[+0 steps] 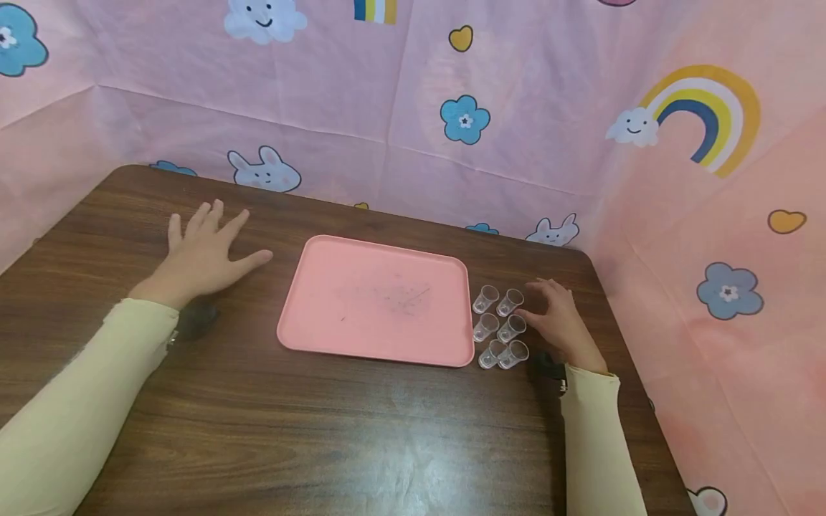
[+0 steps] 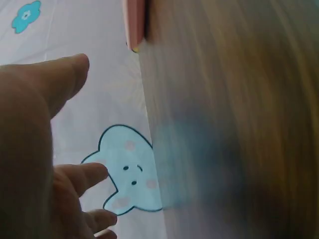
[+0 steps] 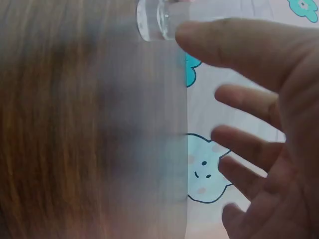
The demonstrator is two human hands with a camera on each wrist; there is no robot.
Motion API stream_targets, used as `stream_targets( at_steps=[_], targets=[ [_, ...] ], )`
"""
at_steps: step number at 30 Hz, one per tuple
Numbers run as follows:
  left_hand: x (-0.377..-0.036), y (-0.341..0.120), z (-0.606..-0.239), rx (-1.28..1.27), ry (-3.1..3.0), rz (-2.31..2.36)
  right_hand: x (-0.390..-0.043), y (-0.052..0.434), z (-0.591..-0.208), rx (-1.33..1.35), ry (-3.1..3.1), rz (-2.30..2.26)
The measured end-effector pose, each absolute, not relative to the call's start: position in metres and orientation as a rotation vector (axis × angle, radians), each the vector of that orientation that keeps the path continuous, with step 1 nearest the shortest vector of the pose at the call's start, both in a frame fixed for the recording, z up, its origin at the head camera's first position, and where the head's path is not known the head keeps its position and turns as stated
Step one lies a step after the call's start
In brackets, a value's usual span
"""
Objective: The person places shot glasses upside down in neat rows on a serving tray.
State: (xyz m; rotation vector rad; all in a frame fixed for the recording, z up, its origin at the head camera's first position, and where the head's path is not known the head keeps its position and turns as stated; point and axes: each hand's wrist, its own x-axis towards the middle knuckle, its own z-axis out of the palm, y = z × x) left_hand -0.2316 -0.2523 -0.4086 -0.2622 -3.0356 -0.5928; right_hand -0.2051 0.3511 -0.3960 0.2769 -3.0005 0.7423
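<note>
Hands flank six clear cups and a dark-marked pink tray.

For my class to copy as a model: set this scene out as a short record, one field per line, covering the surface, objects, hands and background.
Surface: dark wood-grain tabletop
Main object: pink tray with dark marks
Small objects: six clear cups, upright, in three rows of two by the tray's right edge
Left side: left hand, fingers spread, left of the tray, holding nothing
Right side: right hand, thumb close to the cups; contact cannot be told
Background: pink cloth printed with clouds, flowers, rabbits and rainbows
</note>
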Motion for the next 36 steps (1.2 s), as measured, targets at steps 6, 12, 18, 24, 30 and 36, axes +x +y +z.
stream_targets(
  at_steps=[6,12,18,24,30,36],
  targets=[
    [-0.237,-0.242,-0.408,-0.365,-3.047,-0.978,-0.2,0.347,-0.393,0.232,-3.023,0.929],
    [-0.23,-0.221,-0.41,-0.432,-3.001,-1.304,-0.196,0.348,-0.396,0.138,-3.039,1.068],
    [-0.225,-0.203,-0.419,-0.495,-2.992,-1.43,-0.194,0.35,-0.402,0.132,-3.033,1.143],
    [-0.223,-0.199,-0.426,-0.504,-3.04,-1.419,-0.196,0.35,-0.409,0.201,-2.983,1.238],
    [-0.222,-0.201,-0.426,-0.496,-3.061,-1.395,-0.2,0.347,-0.409,0.276,-2.941,1.271],
    [-0.222,-0.204,-0.428,-0.515,-3.059,-1.383,-0.203,0.345,-0.411,0.309,-2.918,1.321]
  ],
)
